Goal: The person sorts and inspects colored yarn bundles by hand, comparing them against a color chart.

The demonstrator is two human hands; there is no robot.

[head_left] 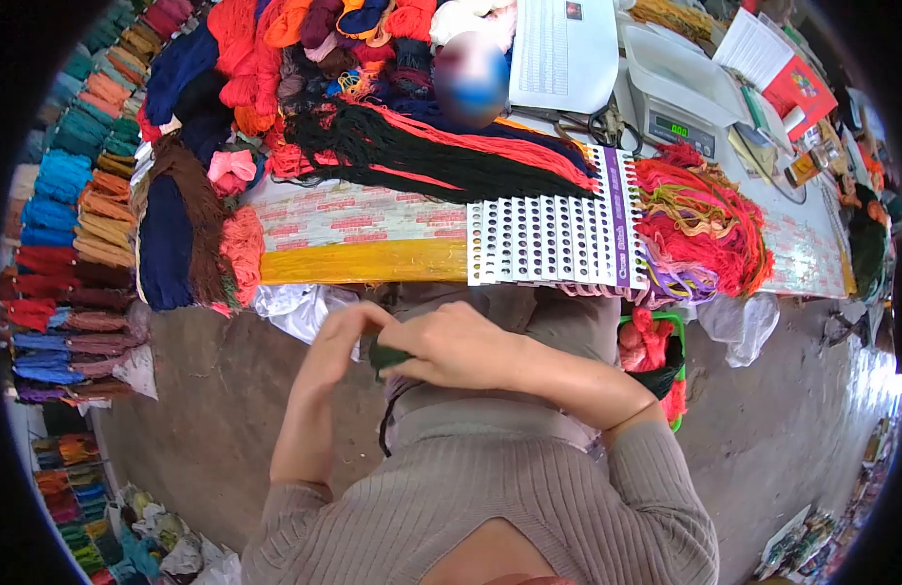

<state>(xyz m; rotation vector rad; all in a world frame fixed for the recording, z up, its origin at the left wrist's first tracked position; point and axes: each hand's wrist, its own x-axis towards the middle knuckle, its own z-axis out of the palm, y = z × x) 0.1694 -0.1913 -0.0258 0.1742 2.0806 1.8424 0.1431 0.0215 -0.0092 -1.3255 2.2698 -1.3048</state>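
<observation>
My right hand [449,343] reaches across in front of my lap, its fingers closed round a small dark green bundle of thread [384,358]. A dark strand [384,429] hangs down below it against my clothes. Touching it or very close on the left is my left hand [345,330], bent at the wrist with curled fingers. Its fingertips are partly hidden and slightly blurred, so what they grip does not show. Just beyond my hands, on the table edge, lies a stack of white punched cards [538,239] with a purple strip. Black and coral thread hanks [422,151] lie across the cards' far end.
A yellow strip [363,261] edges the table. Mixed red threads [704,229] lie right of the cards. Farther back are scissors [612,127], a digital scale [677,127] and a printed sheet [565,54]. A green basket [679,390] stands right of my lap. Thread shelves [71,224] line the left.
</observation>
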